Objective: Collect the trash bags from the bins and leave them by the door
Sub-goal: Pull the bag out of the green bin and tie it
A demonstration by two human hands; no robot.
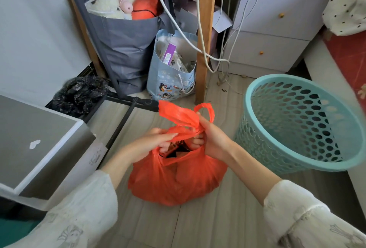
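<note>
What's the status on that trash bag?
Both hands, left and right, grip the orange bag's handles. Bag on floor, beside bin. Nothing blocking.

Pale plank floor (208, 226) — orange trash bag (178, 180), teal bin (301, 122) on it.

thin crinkled plastic trash bag (176, 180); perforated smooth plastic bin (301, 126).

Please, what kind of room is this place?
Probably a bedroom in a home. A pale nightstand with drawers stands beside what looks like a bed edge with dotted bedding, and a grey bag of plush toys sits under a wooden desk leg.
</note>
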